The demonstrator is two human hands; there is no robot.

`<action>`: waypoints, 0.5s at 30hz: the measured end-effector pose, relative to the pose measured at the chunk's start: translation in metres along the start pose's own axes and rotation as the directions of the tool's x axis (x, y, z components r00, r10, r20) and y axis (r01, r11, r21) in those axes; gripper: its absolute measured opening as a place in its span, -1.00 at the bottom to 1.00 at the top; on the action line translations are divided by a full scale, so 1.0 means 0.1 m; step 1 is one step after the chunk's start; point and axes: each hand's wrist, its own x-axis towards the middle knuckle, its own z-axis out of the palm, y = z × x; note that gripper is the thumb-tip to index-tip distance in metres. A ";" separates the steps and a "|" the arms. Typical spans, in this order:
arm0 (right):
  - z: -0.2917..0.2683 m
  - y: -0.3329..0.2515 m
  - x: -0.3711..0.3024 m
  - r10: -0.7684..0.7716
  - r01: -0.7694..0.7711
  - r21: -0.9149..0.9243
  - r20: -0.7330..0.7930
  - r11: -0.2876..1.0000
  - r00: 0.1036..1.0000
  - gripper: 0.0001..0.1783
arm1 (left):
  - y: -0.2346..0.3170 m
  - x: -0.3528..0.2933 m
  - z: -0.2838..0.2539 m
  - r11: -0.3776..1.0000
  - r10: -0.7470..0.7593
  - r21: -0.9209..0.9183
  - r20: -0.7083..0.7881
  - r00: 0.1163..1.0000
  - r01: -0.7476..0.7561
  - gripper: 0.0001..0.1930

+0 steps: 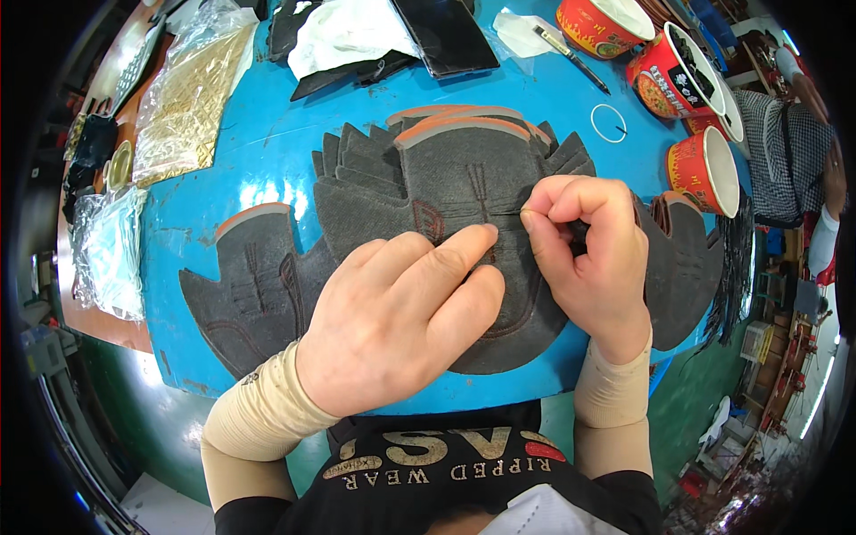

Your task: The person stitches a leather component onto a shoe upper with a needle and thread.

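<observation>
Several dark grey shoe uppers (450, 165) lie stacked on the blue table, with orange-and-grey top edges and black cord stitched across the front. My left hand (392, 312) rests over the top upper, palm down, index finger stretched onto the stitched cord; its thumb is hidden. Thumb and forefinger of my right hand (588, 241) pinch a thin black cord (510, 212) running from the stitching. One more upper (254, 276) lies left of the stack. To the right, further uppers (682, 267) sit beside my right wrist.
Red paper bowls (700, 169) line the right side, one holding black pieces. A utility knife (571, 58) and a white ring (609, 123) lie nearby. Black cords (736, 285) hang off the right edge. Plastic-wrapped gold sheets (192, 107) are at left. Another person (780, 160) is at right.
</observation>
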 end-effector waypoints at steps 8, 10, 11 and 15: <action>-0.01 0.01 0.00 0.013 -0.013 -0.031 0.008 0.999 1.000 -0.71 | 0.04 0.10 0.00 0.998 -0.029 0.061 0.077 0.997 0.024 -0.74; 0.01 0.04 -0.01 -0.012 0.012 -0.040 0.003 0.999 1.000 -0.71 | 0.05 0.09 0.00 0.995 -0.028 0.102 0.101 0.994 0.018 -0.74; 0.02 0.05 -0.01 -0.004 0.004 -0.040 -0.013 0.999 1.000 -0.73 | 0.04 0.09 0.01 0.995 -0.027 0.103 0.104 0.994 0.016 -0.74; -0.10 0.11 -0.01 0.152 -0.114 0.169 -0.232 0.979 0.961 -0.77 | 0.04 0.12 0.01 0.996 -0.012 0.094 0.105 0.994 0.003 -0.74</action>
